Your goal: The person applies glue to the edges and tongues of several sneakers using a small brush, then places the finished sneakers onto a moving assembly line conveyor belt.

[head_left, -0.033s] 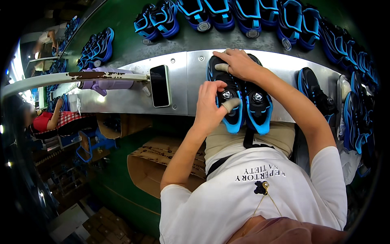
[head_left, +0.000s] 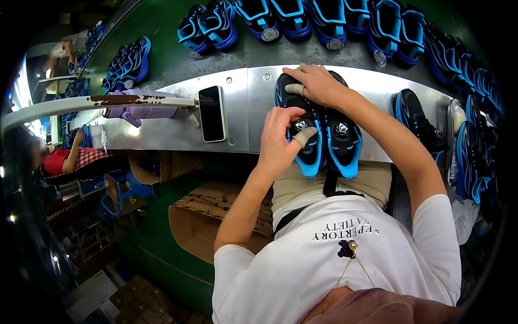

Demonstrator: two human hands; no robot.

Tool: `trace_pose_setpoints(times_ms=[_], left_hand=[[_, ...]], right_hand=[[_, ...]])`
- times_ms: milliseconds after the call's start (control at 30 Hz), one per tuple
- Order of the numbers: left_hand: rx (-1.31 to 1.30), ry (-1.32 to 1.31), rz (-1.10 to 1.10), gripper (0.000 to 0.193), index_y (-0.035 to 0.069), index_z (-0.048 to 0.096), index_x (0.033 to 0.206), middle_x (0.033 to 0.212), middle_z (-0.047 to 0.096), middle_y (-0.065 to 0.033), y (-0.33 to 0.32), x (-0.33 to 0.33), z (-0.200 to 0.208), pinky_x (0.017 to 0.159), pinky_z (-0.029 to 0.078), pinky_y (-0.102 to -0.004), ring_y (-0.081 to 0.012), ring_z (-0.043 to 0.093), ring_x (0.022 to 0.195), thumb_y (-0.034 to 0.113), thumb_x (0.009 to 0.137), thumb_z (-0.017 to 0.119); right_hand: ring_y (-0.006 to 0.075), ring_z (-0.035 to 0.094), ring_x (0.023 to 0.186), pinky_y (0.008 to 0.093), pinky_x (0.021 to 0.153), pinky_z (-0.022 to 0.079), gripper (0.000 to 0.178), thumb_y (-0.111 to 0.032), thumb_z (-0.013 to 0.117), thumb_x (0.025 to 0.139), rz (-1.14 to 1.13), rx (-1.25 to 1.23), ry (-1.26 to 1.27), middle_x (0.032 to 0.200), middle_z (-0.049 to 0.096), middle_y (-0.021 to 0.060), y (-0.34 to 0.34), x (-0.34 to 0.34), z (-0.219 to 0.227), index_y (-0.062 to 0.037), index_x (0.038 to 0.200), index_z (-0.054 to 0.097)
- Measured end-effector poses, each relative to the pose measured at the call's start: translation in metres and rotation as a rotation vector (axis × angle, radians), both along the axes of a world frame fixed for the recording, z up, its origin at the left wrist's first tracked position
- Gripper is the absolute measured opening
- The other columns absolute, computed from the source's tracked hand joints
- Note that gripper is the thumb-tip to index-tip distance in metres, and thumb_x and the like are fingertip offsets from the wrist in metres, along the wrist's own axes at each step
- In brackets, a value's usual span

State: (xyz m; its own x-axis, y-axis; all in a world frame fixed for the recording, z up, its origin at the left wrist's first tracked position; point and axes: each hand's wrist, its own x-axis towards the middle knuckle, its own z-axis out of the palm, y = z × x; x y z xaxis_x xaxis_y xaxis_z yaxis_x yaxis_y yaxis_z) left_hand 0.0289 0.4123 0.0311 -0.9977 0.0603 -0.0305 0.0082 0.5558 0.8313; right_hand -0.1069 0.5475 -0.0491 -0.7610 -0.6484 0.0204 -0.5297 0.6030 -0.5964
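A pair of black sneakers with bright blue trim lies side by side on the metal work surface, heels toward me. On the left shoe [head_left: 309,168], my left hand [head_left: 279,141] has its curled index finger and thumb around the round lacing dial [head_left: 300,125]. That thumb wears a beige finger cover. My right hand [head_left: 319,84] rests across the toe end, its covered thumb pressed on the left shoe and its fingers over the front. The right shoe [head_left: 344,154] lies beside it, its own dial uncovered and its toe partly behind my right hand.
Paired shoes [head_left: 294,19] line the green belt [head_left: 162,59] beyond. A phone [head_left: 212,114], a purple bottle [head_left: 148,112] and a worn white metal bar [head_left: 70,105] are at left. A single shoe [head_left: 418,121] lies at right. An open cardboard box [head_left: 197,227] stands below.
My left thumb has shifted slightly up toward the dial, and the index finger has moved a little with it. My right hand and the shoes stay in place.
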Motion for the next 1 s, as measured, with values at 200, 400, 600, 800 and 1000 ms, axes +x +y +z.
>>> trace_pose_setpoints(times_ms=[200, 400, 600, 800, 1000], left_hand=[[0.103, 0.075, -0.163, 0.041, 0.005, 0.059, 0.117, 0.109, 0.057, -0.0080, -0.015, -0.001, -0.005, 0.086, 0.042, -0.0310, -0.0203, 0.049, 0.096, 0.013, 0.079, 0.073], [-0.136, 0.110, 0.209, 0.048, 0.005, 0.055, 0.097, 0.099, 0.052, -0.0070, 0.011, 0.006, -0.015, 0.084, 0.041, -0.0328, -0.0228, 0.047, 0.097, 0.028, 0.067, 0.085], [0.175, 0.073, 0.322, 0.032, 0.004, 0.061, 0.092, 0.098, 0.061, -0.0068, 0.013, 0.008, -0.016, 0.086, 0.042, -0.0335, -0.0217, 0.051, 0.096, 0.019, 0.072, 0.081], [0.252, 0.090, -0.080, 0.028, 0.004, 0.063, 0.091, 0.096, 0.062, -0.0075, -0.017, -0.002, -0.028, 0.093, 0.041, -0.0336, -0.0233, 0.052, 0.103, 0.018, 0.073, 0.079], [-0.088, 0.160, 0.075, 0.049, 0.005, 0.057, 0.101, 0.111, 0.052, -0.0082, 0.015, 0.013, -0.021, 0.093, 0.040, -0.0342, -0.0254, 0.049, 0.106, 0.024, 0.066, 0.084]], right_hand=[[0.0365, 0.053, 0.106, 0.0438, 0.095, 0.040, 0.049, -0.037, 0.059, 0.090, -0.006, -0.022, 0.016, 0.115, 0.060, 0.0169, -0.002, 0.000, -0.001, -0.0123, 0.132, 0.054], [0.0366, 0.054, 0.104, 0.0439, 0.093, 0.041, 0.049, -0.037, 0.059, 0.090, -0.006, -0.019, 0.030, 0.113, 0.060, 0.0170, -0.001, -0.001, -0.001, -0.0122, 0.131, 0.054], [0.0368, 0.055, 0.102, 0.0442, 0.092, 0.042, 0.048, -0.037, 0.059, 0.090, -0.016, -0.013, 0.049, 0.110, 0.061, 0.0169, -0.002, 0.001, -0.003, -0.0120, 0.131, 0.054], [0.0363, 0.055, 0.104, 0.0441, 0.092, 0.042, 0.047, -0.036, 0.058, 0.091, -0.005, -0.005, 0.020, 0.111, 0.061, 0.0174, -0.004, -0.001, 0.000, -0.0117, 0.131, 0.054], [0.0364, 0.055, 0.105, 0.0442, 0.092, 0.041, 0.047, -0.036, 0.057, 0.091, -0.020, 0.007, 0.045, 0.112, 0.061, 0.0176, -0.006, 0.001, -0.002, -0.0114, 0.131, 0.054]])
